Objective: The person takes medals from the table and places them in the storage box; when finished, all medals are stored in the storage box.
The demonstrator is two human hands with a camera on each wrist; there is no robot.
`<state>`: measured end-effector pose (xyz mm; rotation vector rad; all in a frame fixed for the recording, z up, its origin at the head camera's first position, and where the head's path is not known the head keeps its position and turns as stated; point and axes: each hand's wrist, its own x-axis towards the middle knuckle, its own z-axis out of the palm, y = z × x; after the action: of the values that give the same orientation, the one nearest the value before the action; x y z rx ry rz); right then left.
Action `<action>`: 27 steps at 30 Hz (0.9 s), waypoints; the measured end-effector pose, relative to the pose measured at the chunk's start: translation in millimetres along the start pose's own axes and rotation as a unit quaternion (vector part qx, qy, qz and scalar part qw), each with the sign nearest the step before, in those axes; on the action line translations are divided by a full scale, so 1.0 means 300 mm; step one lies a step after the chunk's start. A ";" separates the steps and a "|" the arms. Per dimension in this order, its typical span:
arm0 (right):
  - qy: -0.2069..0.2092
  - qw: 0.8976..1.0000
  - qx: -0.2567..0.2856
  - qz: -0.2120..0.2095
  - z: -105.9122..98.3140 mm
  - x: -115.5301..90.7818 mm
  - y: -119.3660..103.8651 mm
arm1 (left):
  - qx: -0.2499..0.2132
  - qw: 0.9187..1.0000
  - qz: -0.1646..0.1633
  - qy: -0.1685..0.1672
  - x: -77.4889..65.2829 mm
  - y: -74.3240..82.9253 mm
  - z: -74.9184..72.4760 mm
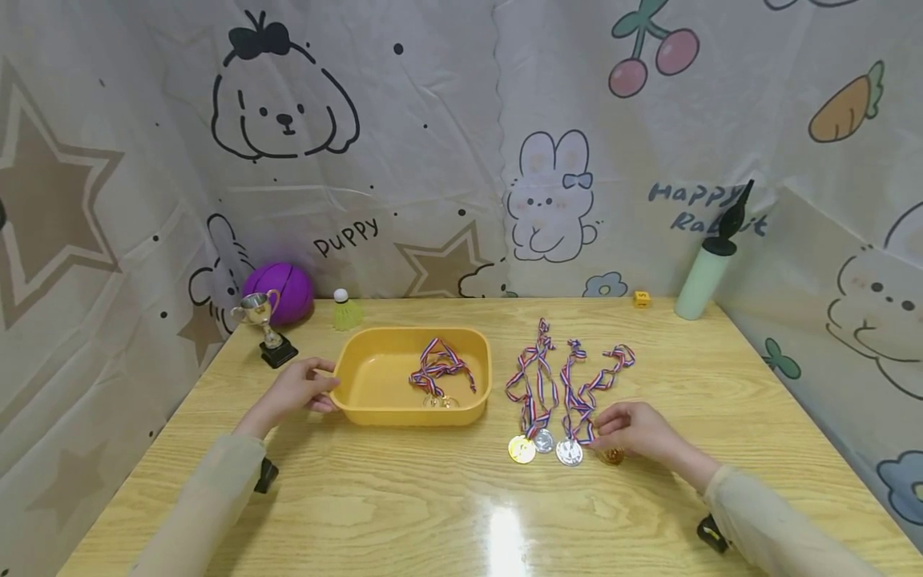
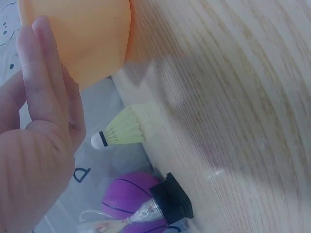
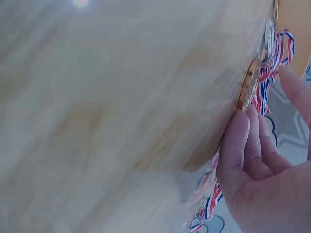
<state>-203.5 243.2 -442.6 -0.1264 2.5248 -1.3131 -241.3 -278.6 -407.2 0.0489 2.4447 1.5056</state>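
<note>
My left hand [image 1: 306, 386] is at the left end of a yellow plastic tub [image 1: 375, 417], fingertips at its rim. In the left wrist view its fingers [image 2: 43, 82] lie fairly straight against the tub's outer wall. Inside the tub lie medals [image 1: 441, 401] with a bunched striped ribbon [image 1: 438, 365]. My right hand [image 1: 638, 433] reaches over a bronze-coloured medal [image 1: 614, 457], partly hidden under it. In the right wrist view its relaxed fingertips are right at that medal's edge. Left of this hand lie a gold medal [image 1: 522, 449] and silver medals [image 1: 569, 453] with red, white and blue ribbons [image 1: 531, 385].
At the back left stand a small trophy cup [image 1: 277, 346], a purple ball [image 1: 292, 292] and a yellow-green shuttlecock [image 1: 348, 312]. A pale green pump [image 1: 703, 280] with a black nozzle and a small yellow cube [image 1: 642, 300] are at the back right. Printed cloth hangs behind the table.
</note>
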 end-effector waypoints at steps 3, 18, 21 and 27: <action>0.018 1.000 -0.018 -0.005 0.015 -0.001 -0.006 | 0.000 1.000 0.001 -0.001 0.000 0.000 -0.001; 0.040 0.997 -0.067 -0.018 0.039 0.006 -0.014 | 0.000 1.000 -0.001 0.000 0.000 -0.005 -0.001; 0.039 0.996 -0.075 -0.026 0.042 0.008 -0.013 | -0.001 1.000 -0.003 -0.001 -0.001 -0.005 0.000; 0.036 0.993 -0.101 -0.043 0.042 0.008 -0.013 | 0.000 1.000 -0.005 0.002 0.000 -0.005 0.002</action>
<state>-202.3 230.6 -446.6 -0.2372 2.7373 -1.1087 -241.2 -278.8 -408.8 0.0334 2.4441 1.5016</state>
